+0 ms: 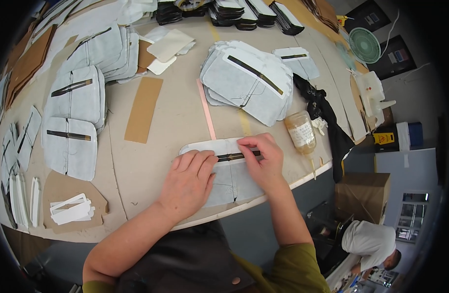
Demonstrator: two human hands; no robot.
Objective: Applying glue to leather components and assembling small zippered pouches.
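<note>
A pale grey fabric panel (219,183) with a dark zipper-like strip (229,157) across its upper part lies at the table's near edge. My left hand (187,183) rests flat on the panel's left side, fingers stretched out, fingertips at the strip's left end. At the strip's right end, the thumb and forefinger of my right hand (263,161) are pinched together on it; its fingertips partly cover that end. Just beyond the panel lies a thin pink strip (206,107). A stack of similar panels (253,78) sits farther off, slightly right.
Right of my hands, a labelled jar (301,134) lies near the edge beside black cloth (327,117). More panel stacks (70,146) fill the left, near a brown card strip (143,110) and white slotted frames (73,210). A green fan (364,45) stands far right; another person (368,241) works lower right.
</note>
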